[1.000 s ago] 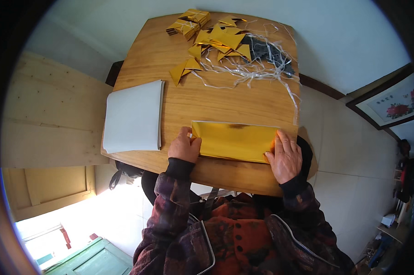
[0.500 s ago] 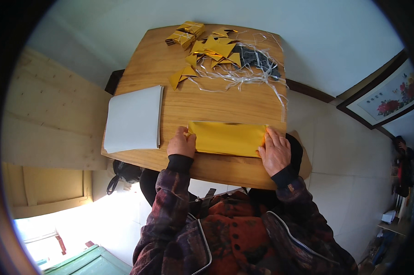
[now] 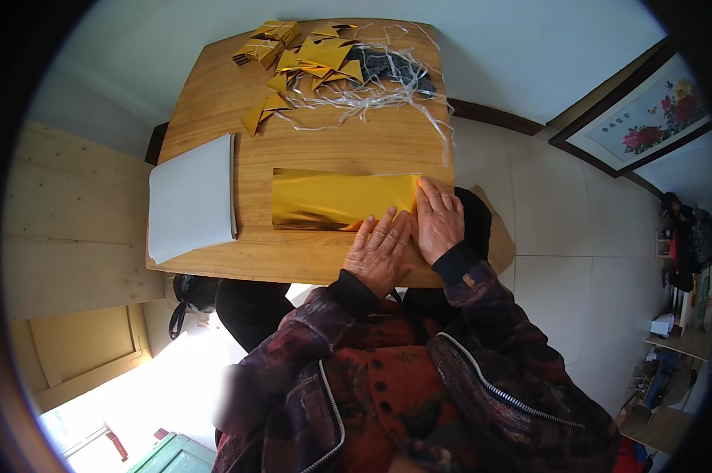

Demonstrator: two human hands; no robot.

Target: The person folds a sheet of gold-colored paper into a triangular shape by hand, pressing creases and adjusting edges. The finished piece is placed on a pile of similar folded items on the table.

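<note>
Long gold paper (image 3: 324,197), shiny, dark streaks, on wooden table (image 3: 324,146). Under flat, loose fingers of left hand (image 3: 378,246). Right hand (image 3: 439,221) on right end; cannot tell if pinching.

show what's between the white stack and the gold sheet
Head view: just a strip of wooden tabletop separates the white stack from the gold sheet.

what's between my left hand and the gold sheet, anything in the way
Nothing visible: the left hand has its fingers on the gold sheet, near its right end, beside the right hand. The white stack lies off to the left, the ribbons farther back.
</note>
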